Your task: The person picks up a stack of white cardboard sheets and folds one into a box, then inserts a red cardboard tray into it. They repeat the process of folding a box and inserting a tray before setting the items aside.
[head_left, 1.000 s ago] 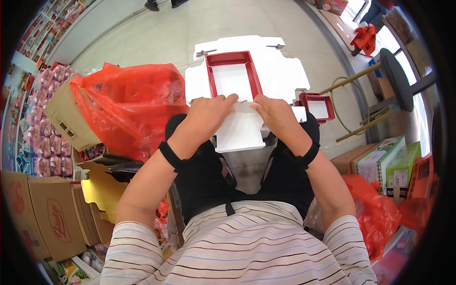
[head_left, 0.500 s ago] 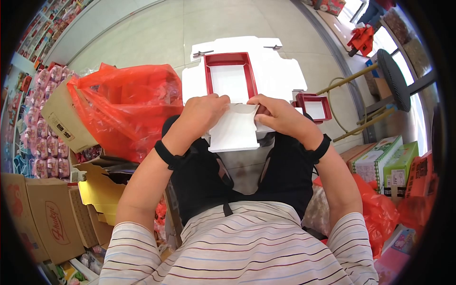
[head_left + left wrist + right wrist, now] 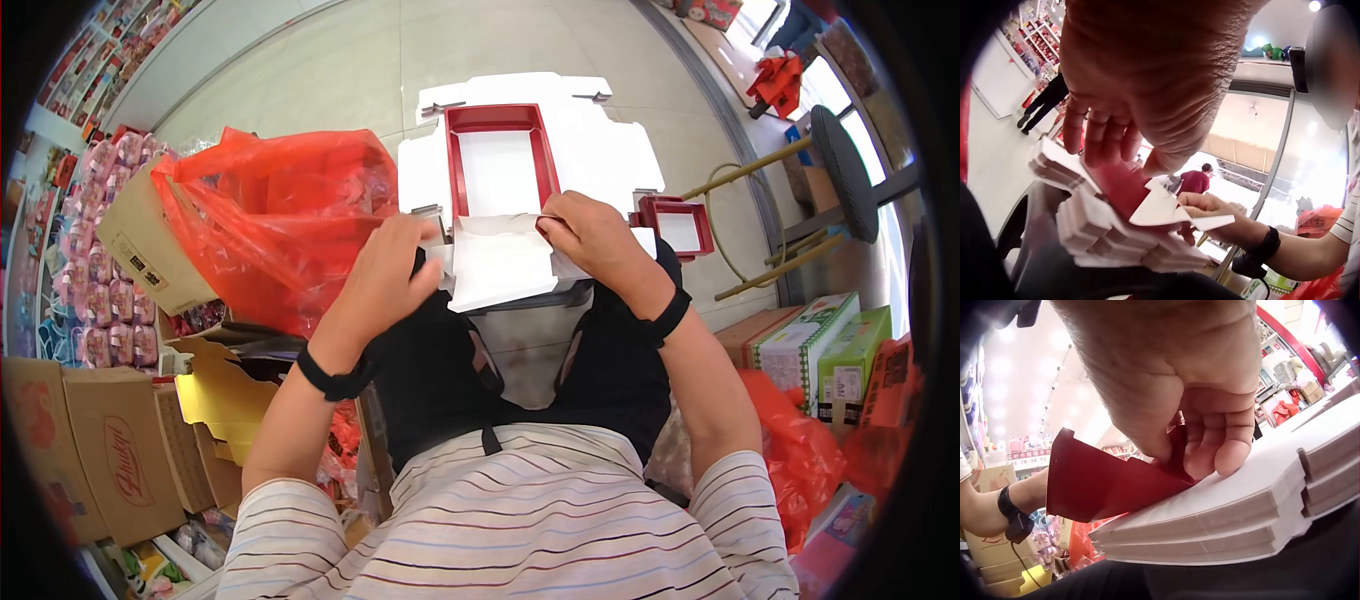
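A stack of flat white card sheets [image 3: 620, 150] lies across a dark seat before the knees. On it is a red-walled tray with a white inside [image 3: 497, 170], its near white flap [image 3: 500, 265] folded out toward the body. The right hand [image 3: 600, 240] pinches the tray's near right corner; in the right wrist view that hand [image 3: 1210, 419] holds the red card [image 3: 1104, 481] between thumb and curled fingers. Off the near left corner, the left hand [image 3: 385, 275] is spread, thumb apart, holding nothing; its fingers hang over the red card [image 3: 1119, 184] in the left wrist view.
A smaller red box [image 3: 675, 226] sits right of the stack, near a round stool [image 3: 840, 170]. To the left are a red plastic bag [image 3: 290, 220], cartons [image 3: 125, 450] and pink packs [image 3: 100, 270]. More boxes [image 3: 805, 340] and a red bag [image 3: 790, 440] stand right.
The left hand has let go of the near left corner and moved left and toward the body, its fingers spreading. The right hand still pinches the right corner, and the near flap has tilted.
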A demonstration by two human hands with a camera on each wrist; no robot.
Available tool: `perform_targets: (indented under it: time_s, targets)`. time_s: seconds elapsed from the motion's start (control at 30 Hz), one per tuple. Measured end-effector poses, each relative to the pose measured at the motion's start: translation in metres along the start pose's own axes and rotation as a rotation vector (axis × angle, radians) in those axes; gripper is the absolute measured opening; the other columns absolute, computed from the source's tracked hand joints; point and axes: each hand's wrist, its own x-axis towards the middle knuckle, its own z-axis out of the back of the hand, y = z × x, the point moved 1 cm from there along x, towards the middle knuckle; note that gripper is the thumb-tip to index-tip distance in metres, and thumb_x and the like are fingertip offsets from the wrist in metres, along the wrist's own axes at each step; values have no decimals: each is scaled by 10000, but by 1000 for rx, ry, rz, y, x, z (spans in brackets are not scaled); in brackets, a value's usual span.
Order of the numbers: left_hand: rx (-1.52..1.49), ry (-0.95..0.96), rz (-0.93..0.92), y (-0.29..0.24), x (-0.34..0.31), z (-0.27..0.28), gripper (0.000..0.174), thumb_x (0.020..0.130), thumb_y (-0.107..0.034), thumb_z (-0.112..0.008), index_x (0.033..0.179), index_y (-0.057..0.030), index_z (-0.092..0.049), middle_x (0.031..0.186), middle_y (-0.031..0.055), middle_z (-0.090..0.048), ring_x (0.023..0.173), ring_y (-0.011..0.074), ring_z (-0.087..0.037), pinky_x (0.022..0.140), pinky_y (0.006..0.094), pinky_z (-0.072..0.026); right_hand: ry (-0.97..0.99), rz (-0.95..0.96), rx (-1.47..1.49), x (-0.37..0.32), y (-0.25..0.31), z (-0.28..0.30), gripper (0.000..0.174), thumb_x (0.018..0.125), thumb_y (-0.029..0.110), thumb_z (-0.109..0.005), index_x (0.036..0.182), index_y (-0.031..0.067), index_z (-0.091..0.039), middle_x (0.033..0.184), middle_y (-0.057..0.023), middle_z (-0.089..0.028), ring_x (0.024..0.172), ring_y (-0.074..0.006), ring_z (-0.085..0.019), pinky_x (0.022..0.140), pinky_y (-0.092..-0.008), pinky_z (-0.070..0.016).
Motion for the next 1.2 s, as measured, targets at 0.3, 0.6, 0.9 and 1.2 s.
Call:
perform_targets:
  time_s: [0.3, 0.6, 0.9, 1.2]
  targets:
    - [43, 12, -147, -6, -4, -19, 548, 755, -154, -799, 1239, -33, -572, 1259, 143, -615, 1222, 360, -573, 1038, 448, -451, 54, 12, 24, 5, -5, 3, 122, 966, 124, -646, 949, 4, -646, 848, -176, -637, 790, -366, -630, 733, -424, -509]
    - [-74, -89, -210, 7, 4, -30, 356, 785, -1, -740, 1117, -48, -622, 1146, 121, -670, 1070, 330, -665, 878, 424, -562, 120, 1, 34, 7, -5, 8, 143, 976, 136, -635, 949, -4, -645, 850, -183, -647, 811, -370, -634, 753, -423, -509]
    - [171, -100, -240, 0, 27, -19, 677, 698, 21, -843, 1322, -151, -643, 1318, 105, -619, 1220, 319, -605, 1019, 458, -498, 148, 1, 38, 5, -8, 21, 179, 988, 155, -619, 934, -15, -625, 838, -195, -633, 794, -386, -616, 733, -443, -489]
    - [39, -96, -404, -20, 46, -26, 509, 805, -77, -806, 1293, -192, -718, 1120, 22, -688, 1255, 273, -589, 1018, 433, -473, 224, -46, 34, -9, 5, 33, 176, 979, 160, -626, 931, -9, -645, 813, -189, -634, 792, -392, -630, 728, -448, -497]
